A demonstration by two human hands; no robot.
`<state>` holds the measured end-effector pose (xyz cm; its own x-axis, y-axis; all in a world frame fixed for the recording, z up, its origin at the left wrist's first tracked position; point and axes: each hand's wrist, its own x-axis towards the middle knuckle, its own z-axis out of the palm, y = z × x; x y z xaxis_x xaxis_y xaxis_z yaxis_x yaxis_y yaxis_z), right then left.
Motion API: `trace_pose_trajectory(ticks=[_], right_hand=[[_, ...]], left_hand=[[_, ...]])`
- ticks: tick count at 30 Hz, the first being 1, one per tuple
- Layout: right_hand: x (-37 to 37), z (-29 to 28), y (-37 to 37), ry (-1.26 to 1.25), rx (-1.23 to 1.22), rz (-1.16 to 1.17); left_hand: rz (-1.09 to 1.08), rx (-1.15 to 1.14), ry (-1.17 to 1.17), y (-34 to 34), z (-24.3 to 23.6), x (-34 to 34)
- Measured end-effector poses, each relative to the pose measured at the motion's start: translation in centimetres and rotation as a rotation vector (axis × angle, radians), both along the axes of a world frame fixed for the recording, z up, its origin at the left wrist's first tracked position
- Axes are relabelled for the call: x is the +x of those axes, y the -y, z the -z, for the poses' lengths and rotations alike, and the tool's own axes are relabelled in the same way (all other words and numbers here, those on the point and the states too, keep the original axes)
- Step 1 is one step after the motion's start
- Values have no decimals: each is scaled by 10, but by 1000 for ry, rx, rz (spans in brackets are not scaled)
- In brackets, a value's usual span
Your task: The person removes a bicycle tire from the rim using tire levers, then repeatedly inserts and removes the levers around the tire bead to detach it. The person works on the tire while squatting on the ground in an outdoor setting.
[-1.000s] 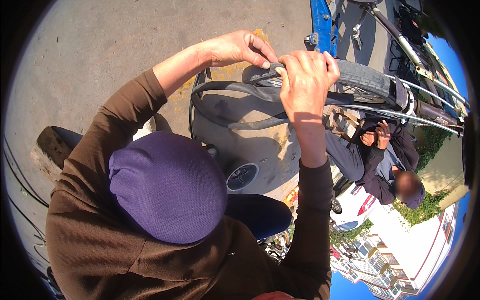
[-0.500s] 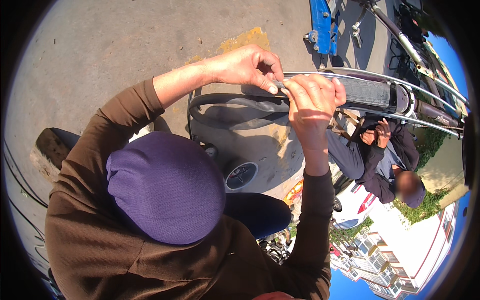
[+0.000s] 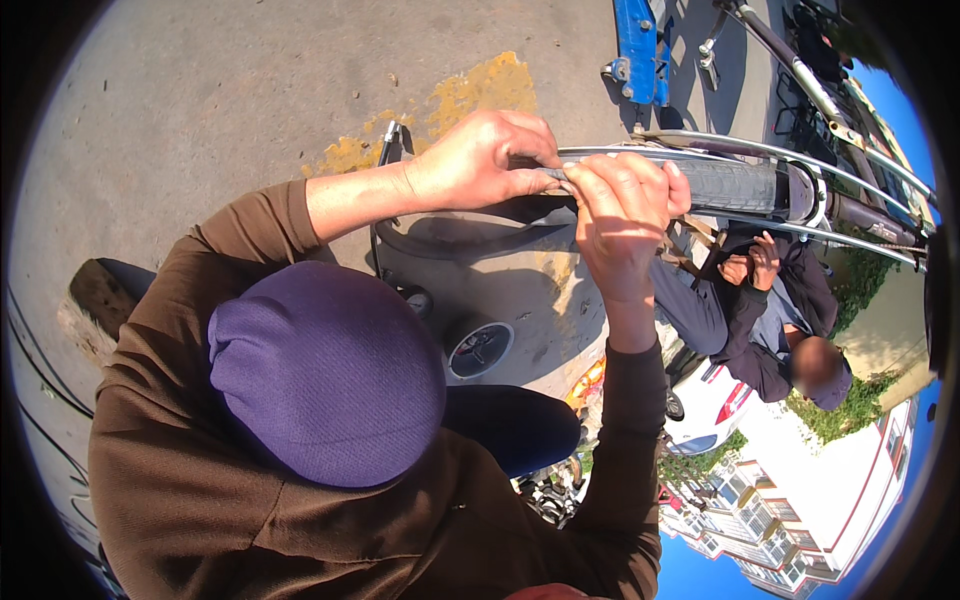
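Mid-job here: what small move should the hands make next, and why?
Probably slide the right hand slightly rightward along the grey tyre, leaving the left hand pinching where it is. The two hands crowd one spot, nearly or actually touching, while the tread just right of them lies uncovered, so wider spacing might give steadier control.

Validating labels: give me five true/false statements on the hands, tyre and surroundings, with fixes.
1. The left hand and right hand are close together at the tyre. True.
2. The right hand holds a wrench. False: it grips the tyre; no tool shows in it.
3. The cap is purple. True.
4. The blue metal piece appears below the tyre in the picture. False: above it.
5. Another person is in view. True.
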<state>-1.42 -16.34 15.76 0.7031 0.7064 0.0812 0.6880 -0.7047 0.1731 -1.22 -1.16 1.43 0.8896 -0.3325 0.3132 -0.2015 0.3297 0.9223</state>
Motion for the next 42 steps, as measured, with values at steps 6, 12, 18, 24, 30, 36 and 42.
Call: trace_pose_trajectory(ticks=[6,12,18,24,30,36,42], right_hand=[[8,-1,-16,-78,-66,63],[-9,9,-17,23,662,274],[-41,82,-13,-447,1507,847],[-29,99,-15,-496,1475,937],[-28,110,-25,-507,1568,817],[-27,110,-25,-446,1412,915],[-36,120,-23,-494,1475,890]], left_hand=[[8,-26,-86,-3,5,9],[138,-63,-206,-8,30,34],[298,-158,-345,-16,40,43],[375,-269,-551,-11,50,47],[466,-458,-574,-9,63,54],[559,-371,-657,-10,65,52],[531,-319,-628,-11,63,48]])
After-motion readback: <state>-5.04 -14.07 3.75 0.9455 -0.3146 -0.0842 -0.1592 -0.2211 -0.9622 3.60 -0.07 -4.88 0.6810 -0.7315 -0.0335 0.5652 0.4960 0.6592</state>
